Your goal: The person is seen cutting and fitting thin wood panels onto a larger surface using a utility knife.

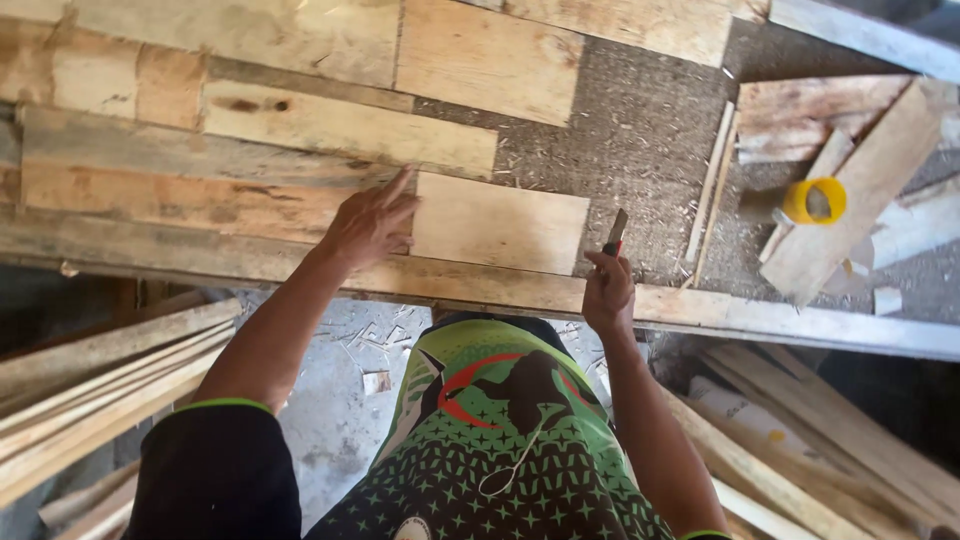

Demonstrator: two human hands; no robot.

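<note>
A pale, squarish wooden board (500, 222) lies flat on the bench (640, 130), near its front edge, butted against longer planks (180, 170) laid side by side to its left. The left hand (372, 225) rests on the seam where this board meets the planks, palm down and fingers spread, pressing rather than gripping anything. The right hand (608, 292) is at the bench's front rail (760, 315), just right of the board, clenched around a small slim tool (615, 232) with a red and dark handle and a flat metal tip pointing up; whether it is a chisel, a knife or a marker is too small to tell.

Beyond the board the bench top is strewn with sawdust and thin wood strips (712, 180). Further right lie loose offcuts (850, 190) and a yellow roll of tape (815, 200). Below the bench, stacks of long battens (100, 380) lean on both sides of the person's green patterned shirt (490, 430).

As a judgement, the risks lie in the loose fit: the board appears held only by the flat left hand, so it could slide on the sawdust. The tool's tip stands close to that board's edge, and a slip could carry it towards the spread fingers.
</note>
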